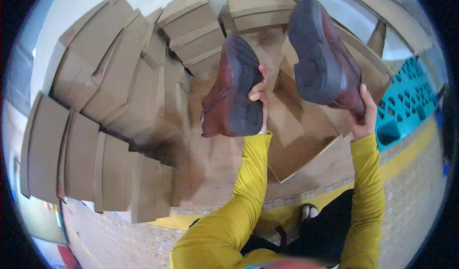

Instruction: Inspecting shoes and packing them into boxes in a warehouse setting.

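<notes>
holding the nearer brown boot (234, 90) in the air at mid-view, pointed toe up and away from the body, long axis almost upright in the picture, turned sole to the right. holding the other brown boot (325, 59) higher and to the right, likewise toe up, tilted slightly leftward, showing the sole. gripping the first across its sole with the left hand (260, 97), fingers curled; gripping the second by its shaft with the right hand (366, 113). reaching forward in yellow sleeves (251, 183). partly hiding brown cardboard (296, 149) behind. flanked by stacked boxes (129, 97) leftward, a teal pallet (406, 102) rightward.
</notes>
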